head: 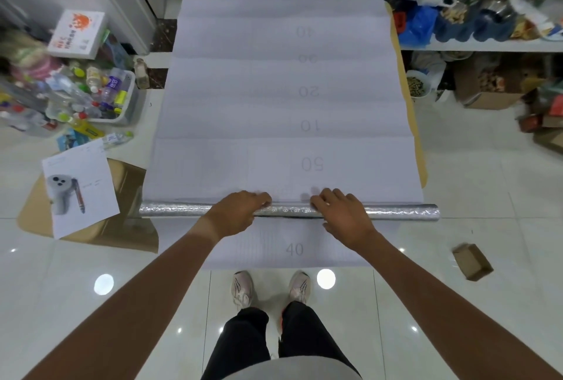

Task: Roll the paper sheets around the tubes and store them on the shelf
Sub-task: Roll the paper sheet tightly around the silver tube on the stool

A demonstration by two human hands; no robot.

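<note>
On the floor to the far left, a white box (77, 33) with an orange print carries characters too small to read, and nearer lies a printed page (79, 187) picturing a grey gadget, its small text illegible. Moving inward, the left hand (240, 212) curls its fingers over the silver tube (402, 212), which lies across the near edge of the long paper sheet (283, 105) spread over the tiles. Down the sheet run large grey numerals, upside down from this side, apparently 50, 10 and 20, with fainter ones beyond; a flap on the near side of the tube reads 40 upright. The right hand (342, 215) grips the tube likewise, fingertips pressing the paper. Rolling looks barely begun: nearly the whole sheet lies flat, and nothing rolled shows on the cluttered shelf (487, 44) at right.
</note>
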